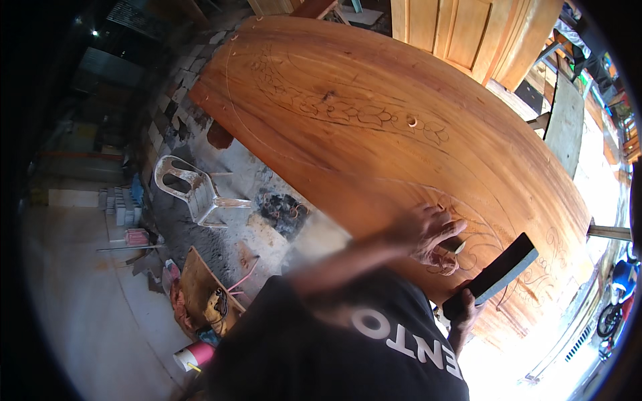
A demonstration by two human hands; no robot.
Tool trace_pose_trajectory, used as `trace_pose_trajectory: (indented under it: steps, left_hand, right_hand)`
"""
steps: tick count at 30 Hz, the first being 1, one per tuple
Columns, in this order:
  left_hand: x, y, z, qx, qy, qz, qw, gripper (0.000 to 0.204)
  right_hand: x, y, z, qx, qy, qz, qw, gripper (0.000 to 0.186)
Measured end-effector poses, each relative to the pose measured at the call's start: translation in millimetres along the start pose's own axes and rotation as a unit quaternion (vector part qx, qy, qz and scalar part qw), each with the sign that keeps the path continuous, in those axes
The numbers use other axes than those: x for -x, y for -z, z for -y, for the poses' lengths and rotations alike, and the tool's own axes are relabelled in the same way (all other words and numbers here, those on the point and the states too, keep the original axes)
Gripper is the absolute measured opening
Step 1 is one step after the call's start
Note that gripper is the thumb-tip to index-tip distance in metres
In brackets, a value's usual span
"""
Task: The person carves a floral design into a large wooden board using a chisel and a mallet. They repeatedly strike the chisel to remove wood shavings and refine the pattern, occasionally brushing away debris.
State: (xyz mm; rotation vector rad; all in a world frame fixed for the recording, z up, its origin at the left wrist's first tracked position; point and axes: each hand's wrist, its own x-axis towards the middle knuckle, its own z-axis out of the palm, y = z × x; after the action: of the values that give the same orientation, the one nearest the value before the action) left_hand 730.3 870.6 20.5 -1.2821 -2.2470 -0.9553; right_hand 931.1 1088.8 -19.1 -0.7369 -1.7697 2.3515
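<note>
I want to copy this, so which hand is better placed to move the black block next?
Probably the right hand: it already grips the black block's lower end. The left hand has a round-ended piece between its fingers, over the wooden panel.

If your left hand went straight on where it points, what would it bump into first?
Probably the patterned wooden slab: it lies ahead of and below the left hand. Depth is unclear, so it might pass above the surface.

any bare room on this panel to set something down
The panel is mostly bare between the floral drawing and panelled door, and between that drawing and the left hand. Crowded: around that hand, right hand and black slab.
</note>
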Motion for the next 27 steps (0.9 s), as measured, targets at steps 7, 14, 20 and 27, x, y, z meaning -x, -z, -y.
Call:
trace_pose_trajectory:
  steps: [7,14,20,27]
  left_hand:
    - [-36.8,7.5,-1.0,0.059,0.059,0.216,0.973,0.056]
    - [-46.5,-27.6,-8.3,0.116,-0.021,0.067,0.991,0.056]
    - [-54.5,-53.1,-40.9,0.271,-0.122,0.148,0.943,0.053]
    - [-69.1,-70.6,-88.9,0.418,-0.241,0.212,0.85,0.038]
  right_hand:
    - [-22.9,5.7,31.7,0.066,0.058,-0.049,0.995,0.035]
    - [3.9,-3.4,35.7,0.029,0.039,-0.155,0.987,0.066]
    - [40.1,5.2,27.3,0.158,-0.019,-0.254,0.954,0.037]
    - [112.5,3.6,18.4,0.098,0.012,-0.411,0.906,0.032]
